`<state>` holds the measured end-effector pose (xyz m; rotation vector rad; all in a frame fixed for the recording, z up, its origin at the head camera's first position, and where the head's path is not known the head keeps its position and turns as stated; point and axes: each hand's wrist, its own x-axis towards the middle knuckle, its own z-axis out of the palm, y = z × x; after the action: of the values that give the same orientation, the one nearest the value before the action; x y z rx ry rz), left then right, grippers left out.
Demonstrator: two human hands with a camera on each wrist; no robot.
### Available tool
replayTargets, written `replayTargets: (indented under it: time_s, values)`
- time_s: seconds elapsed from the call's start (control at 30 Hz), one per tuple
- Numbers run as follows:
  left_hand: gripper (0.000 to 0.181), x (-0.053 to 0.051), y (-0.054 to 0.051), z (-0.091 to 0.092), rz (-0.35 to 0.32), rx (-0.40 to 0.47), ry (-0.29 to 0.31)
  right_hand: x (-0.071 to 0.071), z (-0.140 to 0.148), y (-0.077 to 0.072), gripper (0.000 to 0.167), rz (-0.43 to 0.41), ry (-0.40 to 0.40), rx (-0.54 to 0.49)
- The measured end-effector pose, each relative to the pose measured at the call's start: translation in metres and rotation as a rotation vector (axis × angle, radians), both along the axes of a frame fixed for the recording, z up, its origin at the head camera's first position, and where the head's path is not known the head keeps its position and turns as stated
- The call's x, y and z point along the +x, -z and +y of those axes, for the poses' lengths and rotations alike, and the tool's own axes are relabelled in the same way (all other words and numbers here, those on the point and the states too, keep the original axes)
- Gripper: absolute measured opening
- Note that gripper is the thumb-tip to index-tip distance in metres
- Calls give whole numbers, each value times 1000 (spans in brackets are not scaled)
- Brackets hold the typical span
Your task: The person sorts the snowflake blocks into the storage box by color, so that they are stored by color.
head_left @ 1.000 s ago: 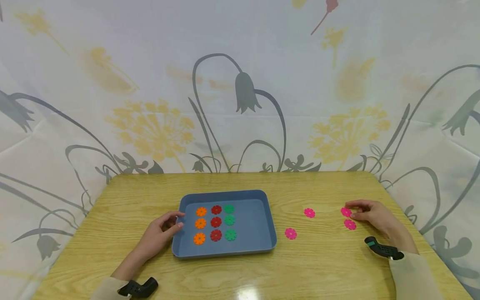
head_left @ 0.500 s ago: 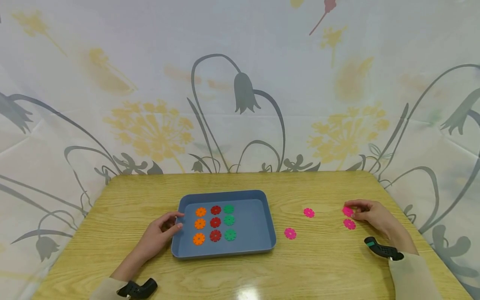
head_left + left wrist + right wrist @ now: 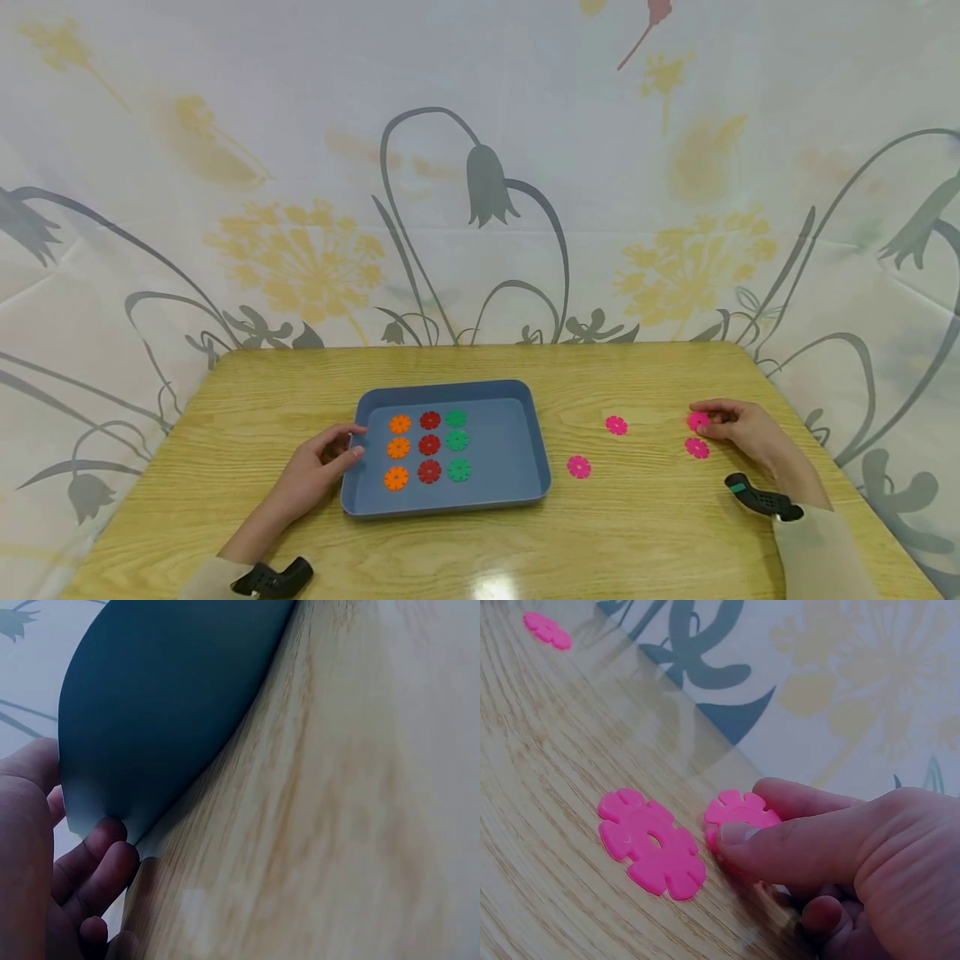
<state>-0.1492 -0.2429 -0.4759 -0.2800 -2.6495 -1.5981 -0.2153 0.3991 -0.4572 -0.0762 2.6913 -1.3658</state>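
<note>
Pick-up step, prob. R hand's (image 3: 753, 432) thumb & fingers pinch a pink disc (image 3: 727, 805), lower right of head view; L hand (image 3: 317, 468) grips tray (image 3: 502, 454) by its left rim, lower centre-left. Next move likely needs clean lift w/o nudging 2nd disc (image 3: 641, 851) just below.

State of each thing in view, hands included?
Tray, upright on table, partly filled
Orange discs, three flat in tray
Red discs, three flat in tray
Green discs, three flat in tray
Held pink disc, pinched
Other pink discs, three flat on table
Left hand, grips tray rim
Right hand, pinches pink disc
</note>
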Motion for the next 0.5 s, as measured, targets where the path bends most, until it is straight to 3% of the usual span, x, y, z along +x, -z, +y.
replayTargets:
  time_s: [0.5]
  values:
    - [32, 0, -2, 1, 6, -46, -11, 3, -5, -1, 45, 39, 62, 58]
